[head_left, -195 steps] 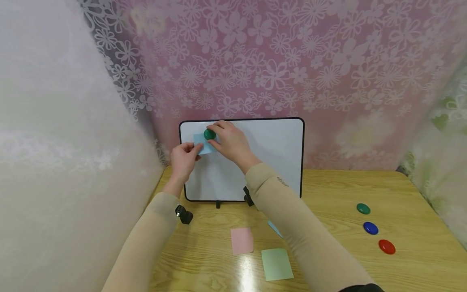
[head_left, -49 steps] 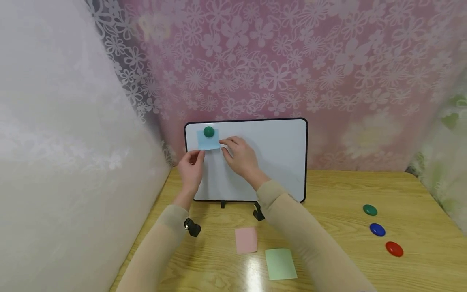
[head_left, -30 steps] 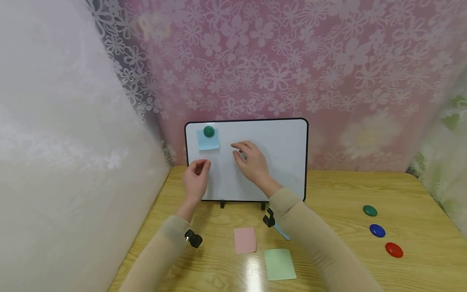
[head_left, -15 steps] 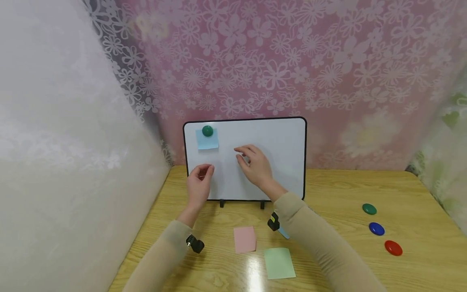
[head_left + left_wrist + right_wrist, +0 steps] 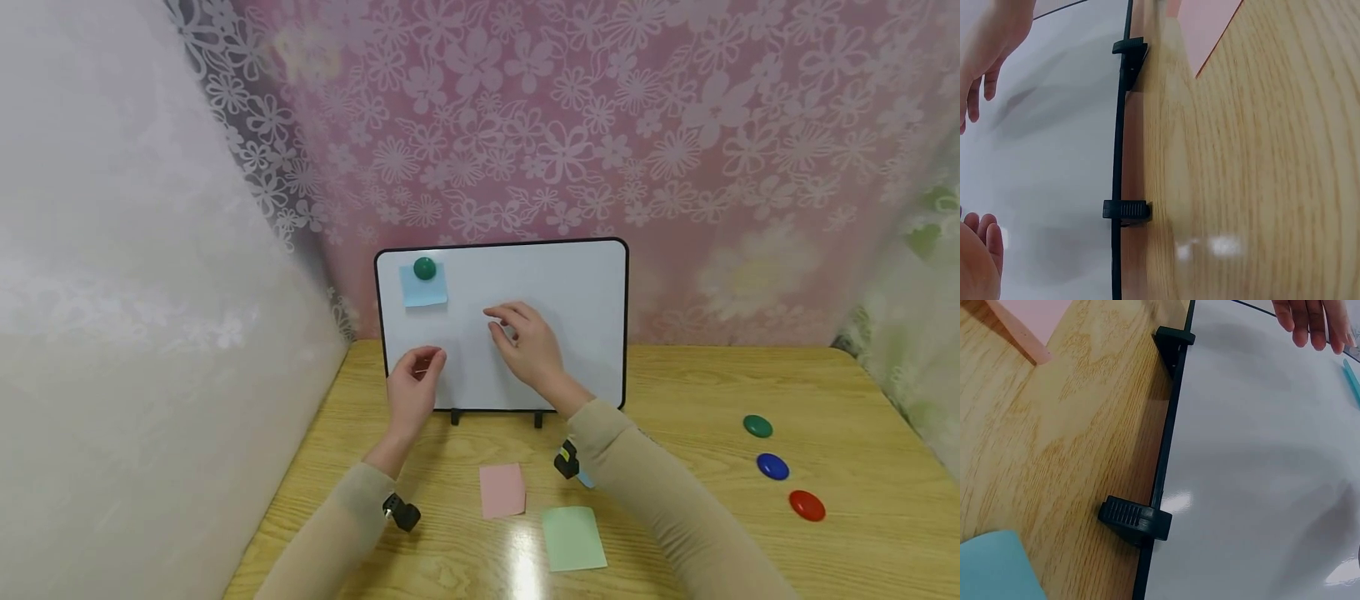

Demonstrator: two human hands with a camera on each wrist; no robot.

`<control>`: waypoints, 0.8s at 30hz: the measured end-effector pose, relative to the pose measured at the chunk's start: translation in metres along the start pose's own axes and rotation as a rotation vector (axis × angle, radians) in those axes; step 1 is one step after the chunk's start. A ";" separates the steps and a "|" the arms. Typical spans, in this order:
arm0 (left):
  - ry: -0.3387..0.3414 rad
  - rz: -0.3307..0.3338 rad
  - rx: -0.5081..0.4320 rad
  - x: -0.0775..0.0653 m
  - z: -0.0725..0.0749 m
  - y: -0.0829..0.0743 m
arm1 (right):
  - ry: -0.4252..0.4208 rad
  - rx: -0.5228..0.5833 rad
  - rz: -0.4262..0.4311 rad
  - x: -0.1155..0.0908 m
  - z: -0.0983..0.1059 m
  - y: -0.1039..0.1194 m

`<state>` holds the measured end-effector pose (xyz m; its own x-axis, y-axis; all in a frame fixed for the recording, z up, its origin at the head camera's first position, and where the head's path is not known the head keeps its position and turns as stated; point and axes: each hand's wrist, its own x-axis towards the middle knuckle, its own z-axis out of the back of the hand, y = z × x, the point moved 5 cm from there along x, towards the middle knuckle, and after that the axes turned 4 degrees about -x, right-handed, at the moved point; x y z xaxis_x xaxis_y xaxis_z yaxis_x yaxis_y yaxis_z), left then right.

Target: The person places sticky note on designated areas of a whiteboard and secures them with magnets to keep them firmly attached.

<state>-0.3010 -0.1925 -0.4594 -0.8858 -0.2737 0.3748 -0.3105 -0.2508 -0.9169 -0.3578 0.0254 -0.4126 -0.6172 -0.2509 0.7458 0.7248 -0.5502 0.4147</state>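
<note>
A light blue sticky note hangs at the upper left of the whiteboard, with a green round magnet over its top edge. Below the note, my left hand hovers in front of the board, fingers loosely bent and thumb near the index finger; nothing held shows. My right hand is before the board's middle, thumb and fingers apart, holding nothing. Both hands are clear of the note. In the left wrist view the fingers of the right hand hang loosely; the right wrist view shows the left hand's relaxed fingers.
On the wooden table lie a pink note, a green note and another blue note, partly hidden by the right arm. Green, blue and red magnets lie at the right. Black feet support the board.
Earlier the right hand held the green magnet against the blue note while the left hand held the note. Both have let go; the hands have drawn down, the right one also rightward.
</note>
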 end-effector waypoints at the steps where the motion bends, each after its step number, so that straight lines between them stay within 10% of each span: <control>1: 0.006 0.004 -0.007 -0.001 -0.001 0.000 | 0.001 -0.001 -0.003 -0.001 0.000 0.000; 24: 0.081 0.021 -0.054 -0.024 -0.021 0.005 | -0.025 0.042 -0.017 -0.018 0.011 -0.003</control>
<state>-0.2882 -0.1676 -0.4756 -0.9168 -0.2016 0.3448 -0.3074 -0.1951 -0.9314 -0.3456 0.0402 -0.4214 -0.6221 -0.2217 0.7509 0.7268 -0.5203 0.4485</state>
